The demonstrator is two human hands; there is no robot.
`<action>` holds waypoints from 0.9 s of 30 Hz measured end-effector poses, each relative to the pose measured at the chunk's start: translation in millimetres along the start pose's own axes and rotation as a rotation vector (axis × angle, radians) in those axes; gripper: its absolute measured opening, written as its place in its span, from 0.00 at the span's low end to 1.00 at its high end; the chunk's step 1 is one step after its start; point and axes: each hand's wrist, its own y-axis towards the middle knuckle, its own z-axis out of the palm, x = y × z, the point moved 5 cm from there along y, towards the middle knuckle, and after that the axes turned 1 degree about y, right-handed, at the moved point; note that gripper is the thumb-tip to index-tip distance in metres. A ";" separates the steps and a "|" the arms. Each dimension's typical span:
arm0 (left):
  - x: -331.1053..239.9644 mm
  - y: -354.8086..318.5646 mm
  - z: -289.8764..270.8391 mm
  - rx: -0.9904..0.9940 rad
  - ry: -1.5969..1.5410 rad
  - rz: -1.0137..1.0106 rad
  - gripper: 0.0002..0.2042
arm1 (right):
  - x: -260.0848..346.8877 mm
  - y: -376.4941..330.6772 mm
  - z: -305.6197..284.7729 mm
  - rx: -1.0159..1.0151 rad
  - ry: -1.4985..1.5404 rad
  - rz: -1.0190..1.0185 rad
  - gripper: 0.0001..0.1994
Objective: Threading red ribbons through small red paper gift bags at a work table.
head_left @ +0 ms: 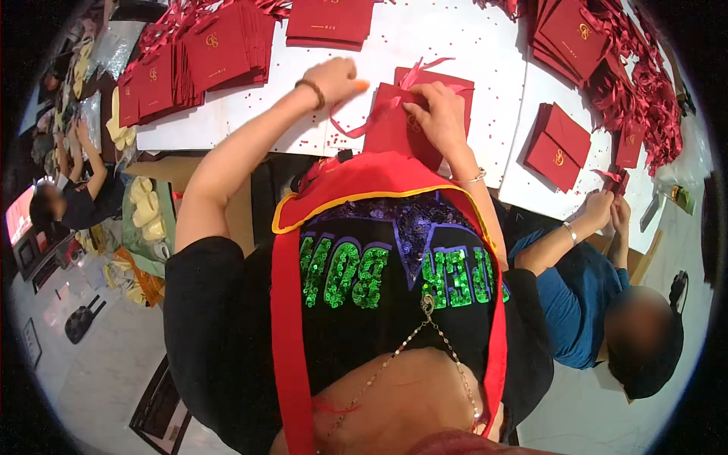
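A dark red paper gift bag lies before me at the table's near edge, with a shiny red ribbon looping out to its left. My right hand rests over its upper part, fingers bent and pinching at the ribbon there. Under it lies another red bag, partly covered. To the left of the bag, my left hand is raised over the white table with curled fingers. Something orange shows at its fingertips; what it is I cannot make out.
Stacked red bags line the left of the white table, and a bag pile lies ahead. Red confetti dots are scattered about. At right are more bags, heaped ribbons and a co-worker's hands. Another person works far left.
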 end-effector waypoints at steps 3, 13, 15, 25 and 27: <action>8.0 -21.5 14.6 -0.240 -0.007 0.110 0.10 | -5.5 7.2 3.4 0.033 0.081 0.038 0.13; -43.8 -20.3 1.8 -0.290 -0.370 0.262 0.09 | 20.0 20.4 19.9 0.081 0.025 -0.020 0.13; -43.7 -20.3 6.4 -0.296 -0.369 0.261 0.09 | 25.7 13.3 0.7 0.001 -0.101 -0.094 0.13; -57.8 -23.8 -15.8 -0.464 -0.247 0.248 0.07 | -27.4 -17.5 -7.8 0.112 0.339 0.321 0.14; -56.9 -21.4 -5.9 -0.386 -0.442 0.287 0.06 | -33.7 -20.0 -0.3 0.144 0.426 0.425 0.14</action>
